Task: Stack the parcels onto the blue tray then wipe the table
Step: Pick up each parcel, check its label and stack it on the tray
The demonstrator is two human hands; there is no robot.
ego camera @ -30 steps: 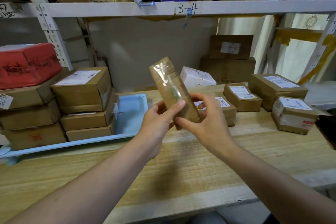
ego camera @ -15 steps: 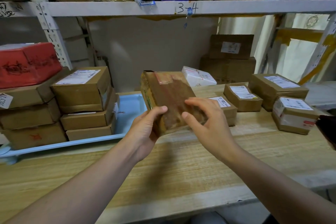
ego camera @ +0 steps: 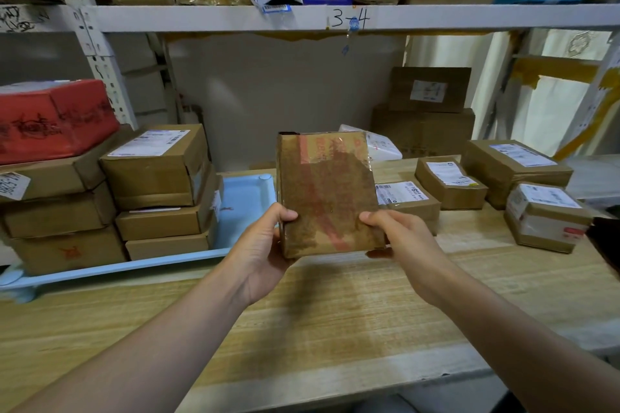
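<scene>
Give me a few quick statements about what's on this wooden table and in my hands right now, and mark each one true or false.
1. Both hands hold one taped brown parcel. True: the left hand and right hand grip its lower corners.
2. The held parcel lies flat on the table. False: it is held above the table.
3. The blue tray already carries stacked parcels. True.
4. The red parcel sits at the right. False: it tops the left stack.

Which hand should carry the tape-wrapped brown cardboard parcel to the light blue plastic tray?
Left, probably. The left hand grips the tape-wrapped brown cardboard parcel on the side facing the light blue plastic tray, whose bare patch lies just left of it. The right hand would have to cross over.
</scene>
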